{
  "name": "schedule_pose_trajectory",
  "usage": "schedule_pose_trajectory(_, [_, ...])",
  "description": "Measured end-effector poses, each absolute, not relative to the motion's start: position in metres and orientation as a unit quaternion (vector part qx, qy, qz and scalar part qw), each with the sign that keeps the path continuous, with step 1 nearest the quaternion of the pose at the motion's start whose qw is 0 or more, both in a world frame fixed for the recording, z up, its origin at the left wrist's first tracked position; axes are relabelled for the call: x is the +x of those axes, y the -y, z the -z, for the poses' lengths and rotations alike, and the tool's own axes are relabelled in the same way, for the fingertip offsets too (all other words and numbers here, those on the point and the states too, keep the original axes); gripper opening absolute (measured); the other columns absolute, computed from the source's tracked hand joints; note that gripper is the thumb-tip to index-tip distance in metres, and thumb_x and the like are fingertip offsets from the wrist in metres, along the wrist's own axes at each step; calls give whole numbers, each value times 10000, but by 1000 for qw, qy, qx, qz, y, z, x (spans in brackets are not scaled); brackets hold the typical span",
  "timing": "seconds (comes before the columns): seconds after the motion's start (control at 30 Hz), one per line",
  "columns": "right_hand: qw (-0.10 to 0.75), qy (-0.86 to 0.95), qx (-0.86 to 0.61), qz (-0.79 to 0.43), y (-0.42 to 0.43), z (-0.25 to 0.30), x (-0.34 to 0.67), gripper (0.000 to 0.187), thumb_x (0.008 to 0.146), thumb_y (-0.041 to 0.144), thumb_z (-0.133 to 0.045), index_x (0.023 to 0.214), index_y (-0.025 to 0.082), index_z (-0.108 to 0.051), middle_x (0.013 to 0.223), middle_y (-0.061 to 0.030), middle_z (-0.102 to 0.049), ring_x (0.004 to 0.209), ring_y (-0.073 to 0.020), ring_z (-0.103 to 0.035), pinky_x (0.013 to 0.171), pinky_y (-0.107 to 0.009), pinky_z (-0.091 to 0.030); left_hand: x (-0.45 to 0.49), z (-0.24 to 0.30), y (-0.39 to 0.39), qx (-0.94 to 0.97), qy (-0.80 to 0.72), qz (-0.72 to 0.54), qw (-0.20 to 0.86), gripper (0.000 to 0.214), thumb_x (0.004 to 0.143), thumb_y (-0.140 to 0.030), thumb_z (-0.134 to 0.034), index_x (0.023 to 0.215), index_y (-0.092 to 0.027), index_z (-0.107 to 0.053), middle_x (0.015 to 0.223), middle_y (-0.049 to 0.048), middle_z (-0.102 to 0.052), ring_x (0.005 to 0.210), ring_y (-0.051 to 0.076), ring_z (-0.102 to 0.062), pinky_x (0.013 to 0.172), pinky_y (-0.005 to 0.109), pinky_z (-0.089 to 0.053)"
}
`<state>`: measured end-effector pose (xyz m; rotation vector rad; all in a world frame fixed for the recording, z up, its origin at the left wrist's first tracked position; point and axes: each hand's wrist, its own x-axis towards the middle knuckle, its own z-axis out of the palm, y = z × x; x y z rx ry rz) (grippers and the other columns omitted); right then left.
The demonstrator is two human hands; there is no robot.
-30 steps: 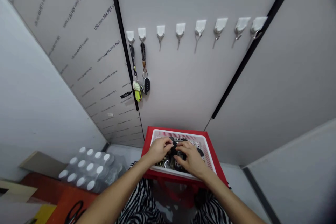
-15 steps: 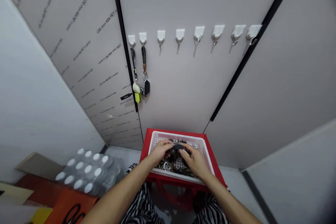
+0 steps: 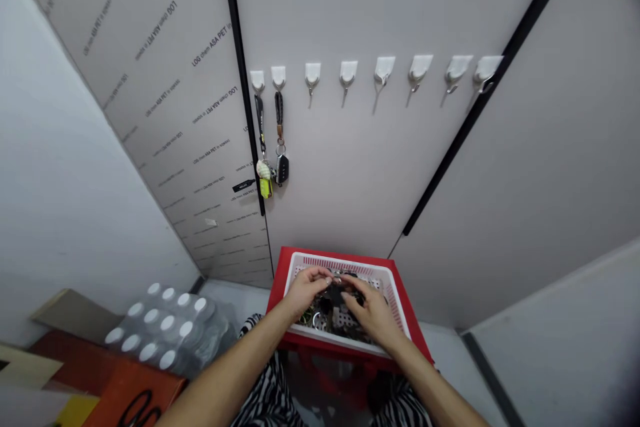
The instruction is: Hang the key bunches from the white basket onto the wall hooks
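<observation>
A white slotted basket (image 3: 395,293) holding several dark keys and key rings sits on a red stool (image 3: 280,273) in front of me. Both hands are inside it. My left hand (image 3: 304,290) and my right hand (image 3: 373,310) pinch a dark key bunch (image 3: 336,293) between their fingertips just above the pile. On the grey wall above runs a row of white hooks (image 3: 348,71). The two leftmost carry key fobs on straps (image 3: 274,170); the other hooks are bare.
A shrink-wrapped pack of white-capped bottles (image 3: 165,330) lies on the floor at the left, beside an orange box (image 3: 120,383) and flat cardboard (image 3: 75,312). Black vertical strips (image 3: 243,80) divide the wall panels. My zebra-striped clothing shows at the bottom.
My hands have lifted slightly and drawn their fingertips together on the dark key bunch. The view has tilted a little, so the hooks sit lower in the picture.
</observation>
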<state>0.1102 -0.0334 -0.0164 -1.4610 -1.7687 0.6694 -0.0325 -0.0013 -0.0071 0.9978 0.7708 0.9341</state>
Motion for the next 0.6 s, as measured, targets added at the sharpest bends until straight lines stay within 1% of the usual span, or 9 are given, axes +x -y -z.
schedule_pose_trajectory(0.07, [353, 714, -551, -250, 34, 15, 109, 247, 642, 249, -443, 865, 171, -516, 839, -40, -560, 777, -147, -483, 727, -267, -346, -32, 4, 4, 453, -332, -421, 713, 180, 503, -222, -570, 643, -123, -514, 609, 6, -557, 598, 90, -483, 600, 204, -343])
schedule_pose_trajectory(0.13, [347, 718, -549, -252, 36, 15, 108, 177, 664, 267, -413, 744, 169, -537, 735, -28, -568, 705, -139, -492, 682, -258, -360, -33, 4, 5, 460, -340, -423, 703, 174, 496, -207, -570, 637, -122, -516, 596, 2, -553, 585, 88, -478, 594, 202, -340])
schedule_pose_trajectory(0.2, [361, 693, -568, -259, 37, 15, 108, 193, 687, 291, -376, 668, 163, -519, 648, -20, -555, 638, -132, -490, 628, -245, -372, -33, 5, 4, 465, -362, -436, 680, 149, 492, -189, -560, 615, -119, -515, 582, -2, -542, 572, 83, -468, 583, 197, -336])
schedule_pose_trajectory(0.23, [373, 673, -582, -262, 38, 16, 108, 199, 690, 300, -368, 661, 162, -508, 634, -19, -549, 627, -132, -489, 614, -242, -374, -33, 6, 3, 462, -372, -447, 670, 134, 497, -183, -548, 609, -119, -513, 580, -4, -538, 570, 83, -465, 579, 197, -336])
schedule_pose_trajectory(0.3, [391, 642, -603, -269, 38, 16, 109, 197, 689, 308, -366, 673, 163, -498, 651, -22, -550, 643, -138, -491, 616, -243, -375, -35, 8, 0, 447, -388, -474, 652, 96, 510, -171, -510, 593, -124, -504, 562, -12, -524, 549, 79, -454, 558, 194, -333])
schedule_pose_trajectory(0.43, [391, 636, -613, -258, 34, 15, 112, 198, 689, 299, -362, 695, 169, -512, 710, -34, -564, 685, -152, -498, 648, -259, -370, -38, 9, -3, 402, -403, -532, 627, 48, 505, -137, -427, 529, -134, -468, 460, -50, -442, 446, 50, -381, 468, 170, -295])
schedule_pose_trajectory(0.5, [372, 661, -610, -230, 29, 12, 112, 197, 684, 276, -369, 728, 167, -527, 752, -44, -570, 722, -157, -498, 680, -267, -361, -39, 8, -3, 397, -408, -541, 619, 58, 489, -121, -402, 509, -136, -455, 428, -59, -403, 419, 45, -348, 439, 164, -272])
schedule_pose_trajectory(0.6, [307, 722, -595, -175, 18, 8, 107, 217, 666, 242, -396, 807, 164, -541, 823, -58, -566, 787, -165, -484, 721, -273, -339, -38, 7, -2, 416, -427, -527, 606, 86, 472, -102, -383, 503, -136, -456, 434, -55, -408, 430, 51, -355, 440, 166, -271])
